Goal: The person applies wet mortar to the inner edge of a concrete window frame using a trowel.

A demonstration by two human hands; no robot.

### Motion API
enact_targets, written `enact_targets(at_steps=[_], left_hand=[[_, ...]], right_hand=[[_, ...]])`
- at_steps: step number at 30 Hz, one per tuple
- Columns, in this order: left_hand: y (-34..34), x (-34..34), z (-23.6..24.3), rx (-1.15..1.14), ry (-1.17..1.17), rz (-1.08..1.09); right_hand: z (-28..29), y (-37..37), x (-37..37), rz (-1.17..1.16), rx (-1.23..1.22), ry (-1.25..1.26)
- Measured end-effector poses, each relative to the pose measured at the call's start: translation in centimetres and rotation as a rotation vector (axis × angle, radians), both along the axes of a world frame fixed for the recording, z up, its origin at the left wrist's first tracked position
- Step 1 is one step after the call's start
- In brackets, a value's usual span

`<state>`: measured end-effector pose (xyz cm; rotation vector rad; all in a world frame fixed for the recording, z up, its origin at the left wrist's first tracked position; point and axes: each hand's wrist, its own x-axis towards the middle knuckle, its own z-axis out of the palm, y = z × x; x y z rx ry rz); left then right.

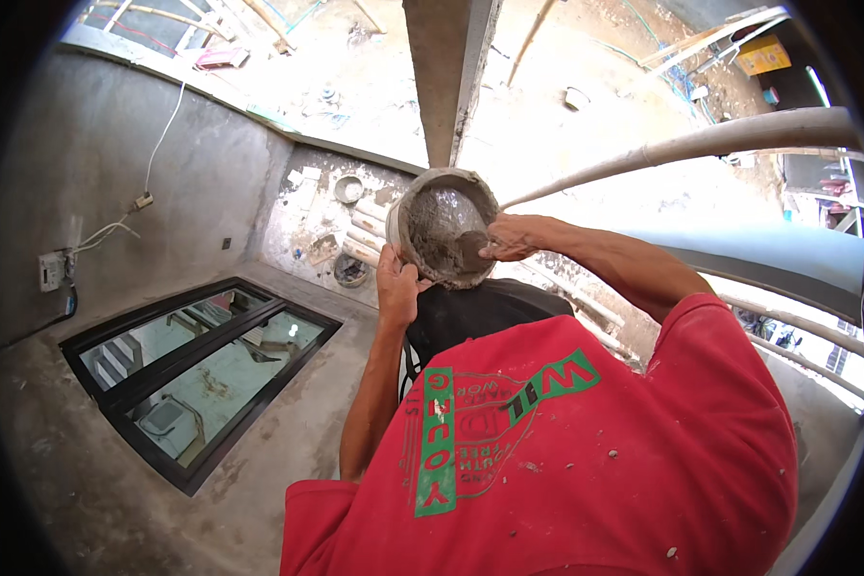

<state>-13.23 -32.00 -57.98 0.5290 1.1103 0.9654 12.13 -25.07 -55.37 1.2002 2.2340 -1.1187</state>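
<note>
A round bucket [398,226] crusted with grey mortar is in front of my body, tilted so its mouth shows. Wet mortar [430,235] lies along its inner side and bottom. My left hand [398,288] is closed on the bucket's near left rim, thumb at the edge. At the right rim, my right hand [516,237] is closed round a mortar-caked tool with a rounded blade [472,252], which reaches into the bucket against the mortar. Its handle is hidden in my fingers, so its exact kind does not show.
A concrete column [439,86] rises just beyond the bucket. Bamboo poles [682,149] and a thick pale pipe [768,259] cross at the right. On the left are a black-framed window [202,374] and a socket box [53,272] with loose cables. Lower down stand two buckets [348,188].
</note>
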Motion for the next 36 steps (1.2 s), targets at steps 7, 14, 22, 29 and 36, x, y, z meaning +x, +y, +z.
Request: enact_targets(at_steps=[7,14,22,29,36], left_hand=[[0.8,-0.6,1.1,0.015,-0.045,-0.004],[1.1,-1.2,0.3,0.018,-0.064,-0.035],[1.4,-0.5,-1.1,-0.075,0.074,-0.063],[2.9,-0.4,-1.6,-0.083,0.002,-0.084],[3.3,-0.1,-1.8,-0.147,-0.041,-0.096]], right_hand=[[-0.7,-2.9,1.7,-0.296,-0.256,0.237],[-1.2,-3.8,3.3,-0.412,-0.165,0.302],[-2.8,-4.2,5.3,-0.463,-0.107,0.246],[3.3,-5.9,4.4,-0.865,-0.247,0.464],[5.0,-4.0,5.2,-1.515,-0.415,1.335]])
